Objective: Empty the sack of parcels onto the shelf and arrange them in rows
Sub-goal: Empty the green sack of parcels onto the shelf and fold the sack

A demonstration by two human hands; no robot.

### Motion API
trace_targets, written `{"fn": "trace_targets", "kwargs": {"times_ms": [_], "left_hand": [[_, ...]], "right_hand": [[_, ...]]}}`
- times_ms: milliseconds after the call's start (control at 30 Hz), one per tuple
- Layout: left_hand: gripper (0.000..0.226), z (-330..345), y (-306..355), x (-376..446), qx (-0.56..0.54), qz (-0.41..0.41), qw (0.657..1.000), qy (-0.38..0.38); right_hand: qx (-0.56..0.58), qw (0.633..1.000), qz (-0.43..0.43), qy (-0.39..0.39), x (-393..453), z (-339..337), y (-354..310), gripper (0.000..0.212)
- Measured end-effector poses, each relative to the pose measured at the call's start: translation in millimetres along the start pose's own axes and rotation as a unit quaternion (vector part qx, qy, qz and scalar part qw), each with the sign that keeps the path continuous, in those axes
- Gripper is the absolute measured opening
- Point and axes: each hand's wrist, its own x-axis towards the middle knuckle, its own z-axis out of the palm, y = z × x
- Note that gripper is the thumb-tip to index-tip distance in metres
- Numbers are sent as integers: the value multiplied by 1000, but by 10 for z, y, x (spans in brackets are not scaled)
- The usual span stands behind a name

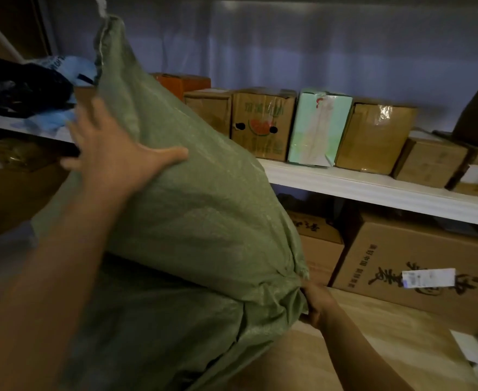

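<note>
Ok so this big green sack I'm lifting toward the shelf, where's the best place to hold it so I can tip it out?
Probably keep gripping the bunched bottom corner of the green sack, where your right hand already clutches it from below. The gathered fabric there gives a firm handle. Your left hand lies flat on the bulging side, steadying it, while the sack leans toward the white shelf.

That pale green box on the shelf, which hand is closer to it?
Probably the left. The left hand presses flat on the green sack's upper side, left of the pale green box. The right hand grips the sack's bunched corner far below the shelf.
</note>
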Motion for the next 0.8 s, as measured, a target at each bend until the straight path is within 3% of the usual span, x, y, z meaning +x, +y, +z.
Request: {"fn": "trace_targets", "kwargs": {"times_ms": [33, 100, 200, 267, 367, 433, 500, 567, 633, 700, 800], "left_hand": [[142, -48, -88, 91, -58, -40, 995, -70], [130, 54, -159, 128, -27, 9, 990, -141], [78, 314, -14, -14, 114, 101, 981, -118], [64, 387, 137, -172, 172, 139, 969, -113], [61, 519, 230, -485, 201, 243, 941, -121], [60, 673, 267, -718, 173, 294, 924, -173], [60, 899, 261, -945, 201, 344, 889, -226], [62, 1115, 265, -1149, 243, 393, 852, -246], [65, 1287, 333, -1301, 254, 414, 833, -266], [64, 1414, 473, -1416, 257, 416, 815, -310], [60, 1482, 622, -1544, 227, 420, 792, -379]], "right_hand": [[-13, 1000, 10, 5, 21, 5, -8, 43], [-30, 999, 29, 8, 11, 59, -43, 40], [-33, 998, 45, 30, -6, 174, -143, 38], [-33, 997, 53, 50, -1, 210, -167, 43], [-61, 993, 66, 71, -27, 118, -73, 45], [-94, 988, 76, 94, -74, -18, 49, 37], [-56, 989, 55, 129, -113, -168, 145, 32], [68, 982, -34, 174, -103, -304, 126, 42], [145, 957, -176, 179, -189, -345, -53, 58], [99, 935, -308, 144, -401, -264, -347, 85], [-36, 909, -414, 39, -606, -74, -649, 101]]}}
